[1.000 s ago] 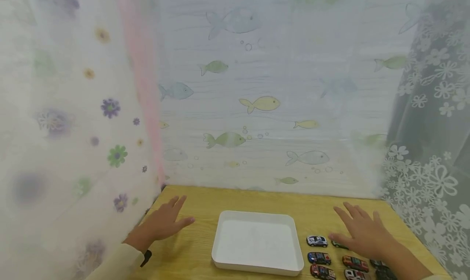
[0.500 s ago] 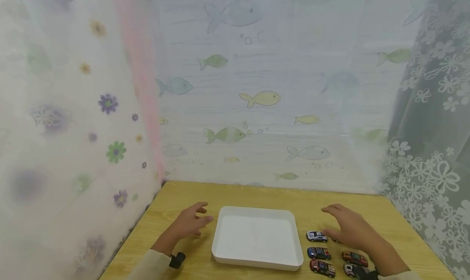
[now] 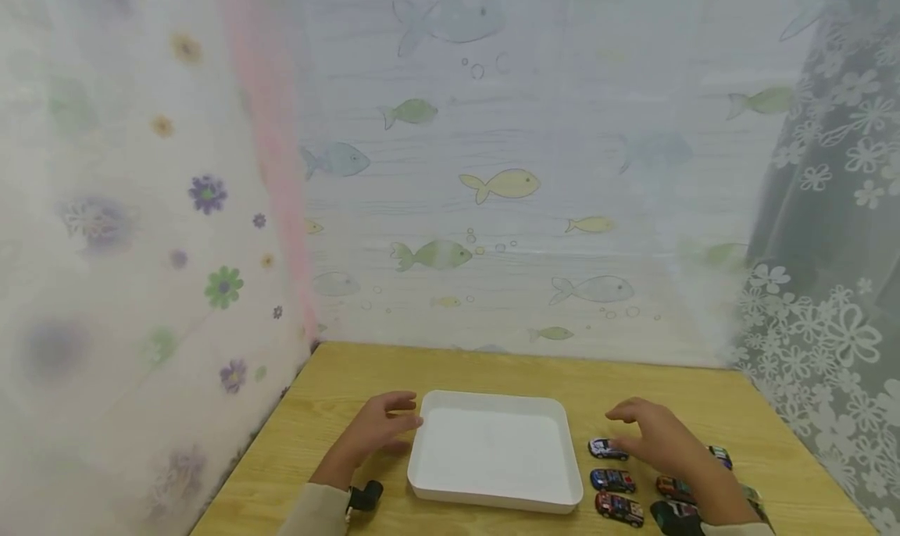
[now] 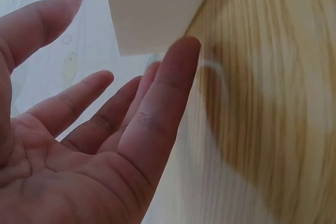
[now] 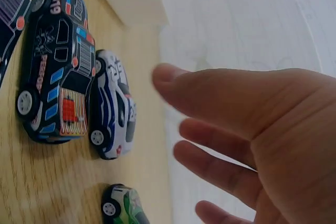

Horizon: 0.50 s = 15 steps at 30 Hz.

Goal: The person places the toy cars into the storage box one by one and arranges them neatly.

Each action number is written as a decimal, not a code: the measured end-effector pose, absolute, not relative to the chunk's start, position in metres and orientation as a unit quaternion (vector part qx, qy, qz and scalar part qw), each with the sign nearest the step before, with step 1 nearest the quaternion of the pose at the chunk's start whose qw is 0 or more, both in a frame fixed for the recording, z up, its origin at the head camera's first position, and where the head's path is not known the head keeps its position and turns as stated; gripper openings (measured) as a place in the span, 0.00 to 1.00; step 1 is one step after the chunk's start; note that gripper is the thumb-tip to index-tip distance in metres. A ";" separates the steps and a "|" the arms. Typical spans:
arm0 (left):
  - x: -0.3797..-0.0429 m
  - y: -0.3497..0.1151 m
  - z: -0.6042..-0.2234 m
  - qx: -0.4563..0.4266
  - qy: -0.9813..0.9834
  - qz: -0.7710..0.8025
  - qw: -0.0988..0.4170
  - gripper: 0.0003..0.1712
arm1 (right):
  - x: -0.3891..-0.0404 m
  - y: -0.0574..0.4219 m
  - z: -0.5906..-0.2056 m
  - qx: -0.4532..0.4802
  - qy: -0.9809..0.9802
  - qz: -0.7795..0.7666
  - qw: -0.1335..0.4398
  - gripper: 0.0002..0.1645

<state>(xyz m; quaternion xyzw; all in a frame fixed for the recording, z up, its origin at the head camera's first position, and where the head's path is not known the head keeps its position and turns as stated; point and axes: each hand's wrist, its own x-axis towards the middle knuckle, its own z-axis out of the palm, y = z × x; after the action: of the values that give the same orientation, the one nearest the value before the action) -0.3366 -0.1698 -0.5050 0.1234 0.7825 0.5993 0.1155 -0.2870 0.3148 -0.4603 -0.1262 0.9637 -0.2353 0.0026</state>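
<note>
A white rectangular tray [image 3: 495, 450] lies on the table with nothing inside. At its left side hovers my left hand [image 3: 380, 425], fingers loosely bent and holding nothing; in the left wrist view the fingers spread just short of the tray's outer wall [image 4: 157, 11]. My right hand [image 3: 664, 441] is raised beside the white-and-blue toy car [image 3: 608, 448], thumb and fingers apart with nothing between them. The right wrist view shows that car's neighbour, a dark blue toy car [image 5: 60, 66], and part of a green toy car [image 5: 126, 205].
Several small toy cars stand in rows right of the tray, among them a red one [image 3: 619, 509]; my right arm hides some. The wooden table [image 3: 366, 364] ends at a fish-print curtain [image 3: 436, 208]. A flowered curtain [image 3: 155, 301] hangs on the left.
My left hand has moved right, up to the tray's left edge. The right hand has shifted slightly left, with its fingers less spread. Tray and cars stay in place.
</note>
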 end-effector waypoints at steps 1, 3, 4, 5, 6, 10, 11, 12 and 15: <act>-0.337 -0.168 -0.505 0.123 0.776 0.608 0.119 0.41 | -0.288 0.315 -0.462 -0.123 0.963 -0.238 0.007 0.26; -0.337 -0.166 -0.506 0.122 0.766 0.619 0.125 0.40 | -0.289 0.314 -0.464 -0.119 0.963 -0.241 0.014 0.23; -0.337 -0.166 -0.507 0.121 0.761 0.624 0.129 0.40 | -0.290 0.314 -0.466 -0.117 0.963 -0.242 0.016 0.22; -0.337 -0.165 -0.508 0.120 0.760 0.625 0.131 0.39 | -0.290 0.314 -0.467 -0.115 0.963 -0.243 0.018 0.22; -0.337 -0.164 -0.508 0.121 0.759 0.626 0.132 0.38 | -0.291 0.314 -0.469 -0.116 0.963 -0.244 0.019 0.22; -0.337 -0.163 -0.510 0.124 0.764 0.619 0.130 0.35 | -0.292 0.313 -0.474 -0.107 0.962 -0.250 0.027 0.21; -0.337 -0.162 -0.510 0.125 0.764 0.620 0.130 0.34 | -0.292 0.313 -0.475 -0.104 0.962 -0.252 0.030 0.21; -0.337 -0.162 -0.511 0.125 0.762 0.622 0.129 0.34 | -0.293 0.313 -0.475 -0.102 0.962 -0.253 0.032 0.21; -0.337 -0.162 -0.513 0.127 0.754 0.631 0.130 0.33 | -0.293 0.311 -0.477 -0.095 0.962 -0.253 0.034 0.21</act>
<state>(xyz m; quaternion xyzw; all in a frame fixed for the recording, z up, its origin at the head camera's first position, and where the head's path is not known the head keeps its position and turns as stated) -0.3372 -0.1618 -0.5129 0.1272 0.7544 0.6307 0.1302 -0.2934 0.3110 -0.4770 -0.0946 0.9623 -0.2528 0.0343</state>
